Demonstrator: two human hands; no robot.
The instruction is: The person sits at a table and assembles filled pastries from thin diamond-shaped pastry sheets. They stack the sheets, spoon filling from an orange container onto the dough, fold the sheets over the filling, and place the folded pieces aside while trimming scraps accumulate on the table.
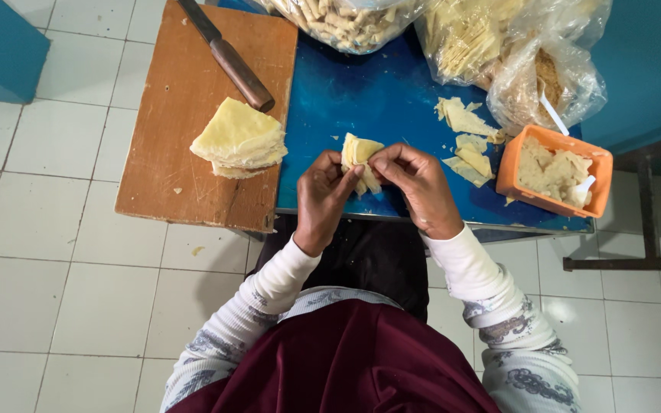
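Fingers of both hands pinch one pale yellow dough piece (361,157) over the near edge of the blue table (361,99). The left hand (321,200) grips it from below and from the left, thumb and fingertips closed on its lower edge; the right hand (416,183) clamps its right side, fingers curled over the top. The piece is folded and lifted off the table surface.

Just right of the hands lie a few loose dough pieces (468,145), flat on the blue surface. Beyond them, at the table's right end, stands an orange tub (556,170) holding a crumbly pale filling, with a white spoon (581,190) resting in it. Left of the hands, a wooden cutting board (185,130) overhangs the table, carrying a stack of dough sheets (240,139) cut to a wedge shape, and a knife (227,55) with a brown handle lies at the board's far end. Clear plastic bags (499,53) filled with pale strips and finished pieces sit along the far side. White floor tiles (55,229) surround the table.
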